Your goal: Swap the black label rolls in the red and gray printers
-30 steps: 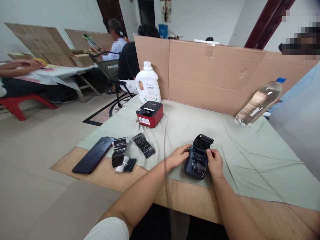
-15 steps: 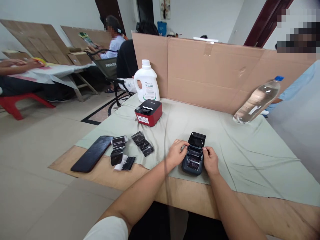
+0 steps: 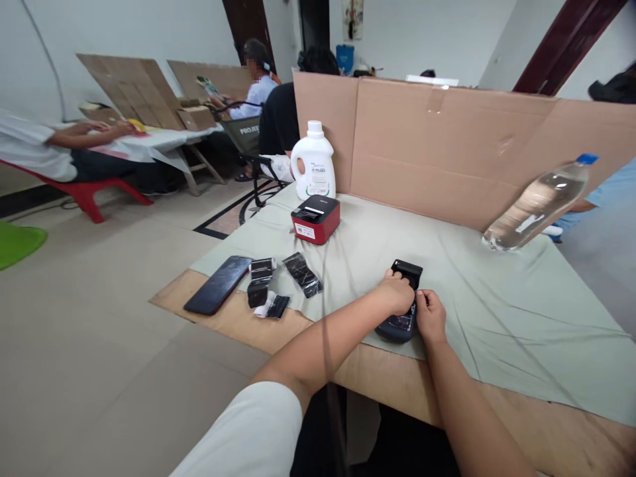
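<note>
A small dark label printer [image 3: 401, 317] with its lid raised lies on the green cloth near the table's front edge. My left hand [image 3: 396, 292] rests on top of it, fingers curled over its open compartment. My right hand [image 3: 430, 317] grips its right side. Part of the printer is hidden under my left hand.
A red and black printer [image 3: 316, 218], a white detergent jug [image 3: 313, 161] and a tilted water bottle [image 3: 538, 203] stand farther back before a cardboard screen [image 3: 447, 146]. A black phone [image 3: 218, 285] and dark label rolls [image 3: 278, 285] lie left. Other people sit at tables behind.
My left hand has moved from the printer's left side onto its top, covering the open compartment. The camera has shifted, so the scene sits further right.
</note>
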The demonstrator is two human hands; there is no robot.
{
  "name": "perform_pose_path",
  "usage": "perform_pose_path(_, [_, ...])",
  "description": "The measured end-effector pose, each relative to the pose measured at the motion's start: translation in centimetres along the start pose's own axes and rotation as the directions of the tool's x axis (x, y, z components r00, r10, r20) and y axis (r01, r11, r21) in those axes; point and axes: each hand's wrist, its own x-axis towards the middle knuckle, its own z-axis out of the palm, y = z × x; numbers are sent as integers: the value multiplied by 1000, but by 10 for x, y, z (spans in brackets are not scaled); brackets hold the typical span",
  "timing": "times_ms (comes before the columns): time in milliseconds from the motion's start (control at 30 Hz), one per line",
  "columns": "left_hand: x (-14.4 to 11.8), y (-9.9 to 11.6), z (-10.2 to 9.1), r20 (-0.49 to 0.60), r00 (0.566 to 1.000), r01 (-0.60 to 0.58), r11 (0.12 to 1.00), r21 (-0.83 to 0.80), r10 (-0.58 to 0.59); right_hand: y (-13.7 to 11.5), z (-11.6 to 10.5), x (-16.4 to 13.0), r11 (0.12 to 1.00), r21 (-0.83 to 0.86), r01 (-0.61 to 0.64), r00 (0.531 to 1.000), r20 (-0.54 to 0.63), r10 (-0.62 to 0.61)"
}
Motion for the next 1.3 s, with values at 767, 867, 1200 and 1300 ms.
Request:
perform_pose_path(767, [-134, -72, -51, -245, 928, 152, 885, -439, -281, 5, 1, 3, 999, -34, -21, 1000, -20, 20])
perform_pose_path(867, [-175, -109, -50, -335, 830, 347, 883, -316, -446, 6, 2, 4, 999, -37, -24, 999, -28, 23])
perform_pose_path(1200, [-239, -170, -62, -366, 803, 529, 845, 75, -470, 5, 1, 5, 997, -64, -36, 999, -14, 35])
perform_pose_path(1300, [-250, -173, -61, -298, 756, 638, 758, 137, -583, 3, 1, 5, 997, -65, -34, 999, -19, 33])
